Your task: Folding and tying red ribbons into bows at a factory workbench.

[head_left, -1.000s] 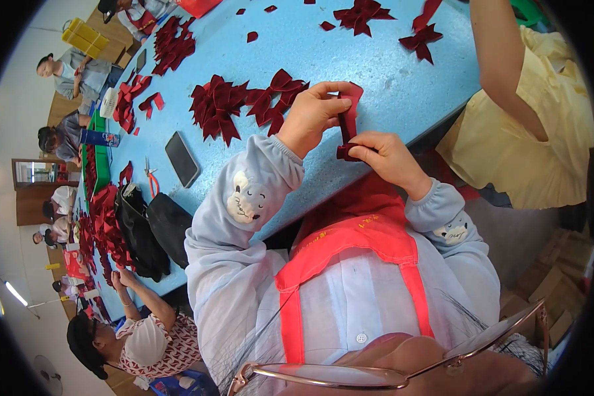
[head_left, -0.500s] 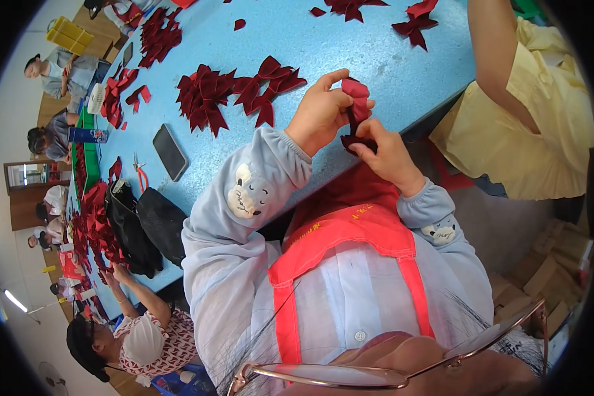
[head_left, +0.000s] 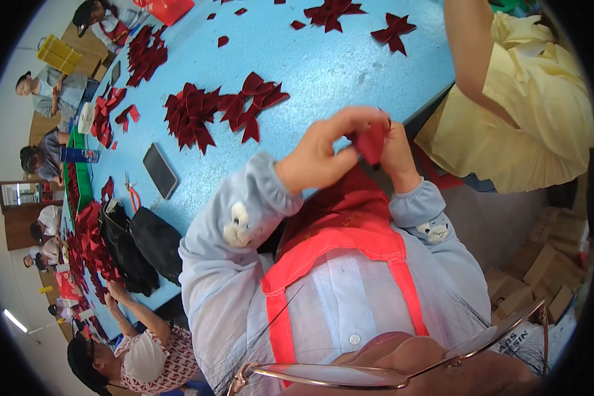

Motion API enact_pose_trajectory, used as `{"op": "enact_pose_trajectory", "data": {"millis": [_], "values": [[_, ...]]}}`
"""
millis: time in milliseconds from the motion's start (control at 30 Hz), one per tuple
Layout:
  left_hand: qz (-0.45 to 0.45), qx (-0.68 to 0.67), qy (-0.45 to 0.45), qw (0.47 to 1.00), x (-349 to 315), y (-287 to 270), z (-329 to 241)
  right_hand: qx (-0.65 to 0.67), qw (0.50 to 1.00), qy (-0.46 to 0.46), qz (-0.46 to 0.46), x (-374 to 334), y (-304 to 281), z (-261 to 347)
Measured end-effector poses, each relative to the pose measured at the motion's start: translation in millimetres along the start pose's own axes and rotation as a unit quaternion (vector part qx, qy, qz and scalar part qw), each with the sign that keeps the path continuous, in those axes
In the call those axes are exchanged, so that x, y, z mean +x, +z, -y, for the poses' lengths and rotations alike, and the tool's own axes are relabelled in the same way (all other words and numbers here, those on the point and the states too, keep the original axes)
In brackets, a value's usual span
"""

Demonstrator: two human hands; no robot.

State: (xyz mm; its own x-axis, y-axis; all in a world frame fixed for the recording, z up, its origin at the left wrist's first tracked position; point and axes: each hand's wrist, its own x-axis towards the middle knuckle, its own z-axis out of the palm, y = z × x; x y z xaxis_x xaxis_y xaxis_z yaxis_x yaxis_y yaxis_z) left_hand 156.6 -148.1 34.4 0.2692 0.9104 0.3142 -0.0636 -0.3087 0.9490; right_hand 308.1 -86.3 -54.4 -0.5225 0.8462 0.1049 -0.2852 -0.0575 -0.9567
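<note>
Your left hand and right hand both pinch the red bow shut in their fingers, above the tabletop edge — loosen either pinch and the fold likely springs open.

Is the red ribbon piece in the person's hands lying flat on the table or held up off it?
Held up: the red ribbon piece is pinched between left hand and right hand, at the blue table's near edge.
</note>
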Motion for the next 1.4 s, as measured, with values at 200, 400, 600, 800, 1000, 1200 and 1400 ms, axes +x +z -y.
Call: {"op": "enact_pose_trajectory", "data": {"millis": [200, 400, 600, 800, 1000, 1200, 1400], "values": [[0.145, 0.307, 0.165, 0.926, -36.1, -13.5, -48.2, 0.034, 0.997, -0.061, -0.022, 20.2, 20.4, 78.7], [-0.069, 0.344, 0.145, 0.925, -75.1, -28.6, -67.4, -0.080, 0.981, -0.174, 0.022, 22.0, 69.0, 113.6], [-0.252, 0.125, 0.031, 0.959, -40.8, -18.6, -57.2, -0.131, 0.961, -0.245, -0.011, 28.0, 107.2, 103.8], [-0.212, -0.157, -0.124, 0.957, -19.3, -31.6, -52.0, -0.081, 0.964, -0.251, -0.045, 56.2, 81.7, 96.7], [-0.251, -0.115, -0.096, 0.956, 4.5, -30.9, -33.5, 0.140, 0.988, -0.061, -0.024, 75.2, 54.0, 87.8], [-0.240, -0.044, -0.102, 0.964, 5.5, -34.5, -22.1, 0.234, 0.972, 0.005, 0.019, 81.5, 41.2, 79.1], [-0.238, -0.030, -0.025, 0.971, -4.4, -29.6, -28.0, 0.259, 0.965, 0.033, 0.008, 77.7, 49.4, 85.1]]}}
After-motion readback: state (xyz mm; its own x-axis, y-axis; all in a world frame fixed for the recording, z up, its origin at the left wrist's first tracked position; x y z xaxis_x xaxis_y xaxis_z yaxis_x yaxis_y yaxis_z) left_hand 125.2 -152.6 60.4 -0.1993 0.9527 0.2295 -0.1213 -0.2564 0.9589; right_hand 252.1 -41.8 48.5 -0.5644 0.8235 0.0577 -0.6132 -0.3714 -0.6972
